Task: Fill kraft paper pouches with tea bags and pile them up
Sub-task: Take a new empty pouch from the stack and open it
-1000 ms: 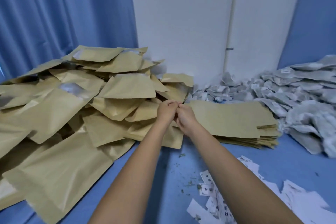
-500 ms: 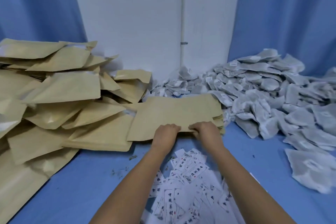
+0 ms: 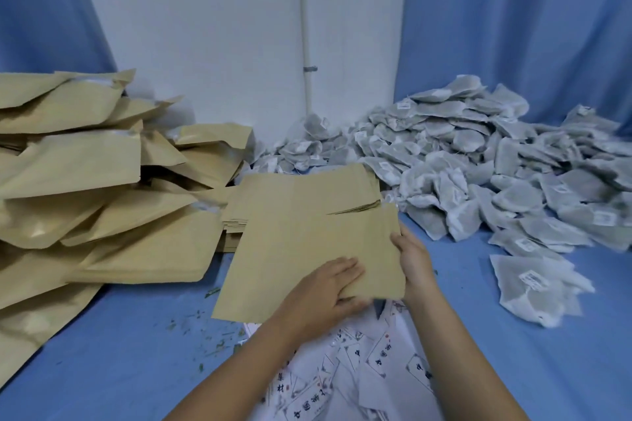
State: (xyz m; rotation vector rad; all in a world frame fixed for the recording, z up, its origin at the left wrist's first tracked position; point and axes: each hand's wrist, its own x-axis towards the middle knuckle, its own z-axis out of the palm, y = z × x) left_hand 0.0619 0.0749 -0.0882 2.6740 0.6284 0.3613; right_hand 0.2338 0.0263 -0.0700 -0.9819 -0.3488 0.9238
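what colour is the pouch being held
The pouch is plain tan-brown, unprinted on the side shown; clearest in the head view.

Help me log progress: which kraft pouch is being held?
The flat pouch in front, held by the left hand and right hand above the neat stack; the puffy pile at left lies untouched.

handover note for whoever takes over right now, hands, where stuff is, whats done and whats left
Left hand: pinches the near edge of a flat pouch, fingers on top.
Right hand: holds the same pouch's right edge.
Empty pouch stack lies just behind it; tea bags are heaped to the right; filled pouches are piled on the left.
Done: many pouches filled and piled.
Left: open this pouch, put tea bags in, add it to the pile, then repeat through the stack.
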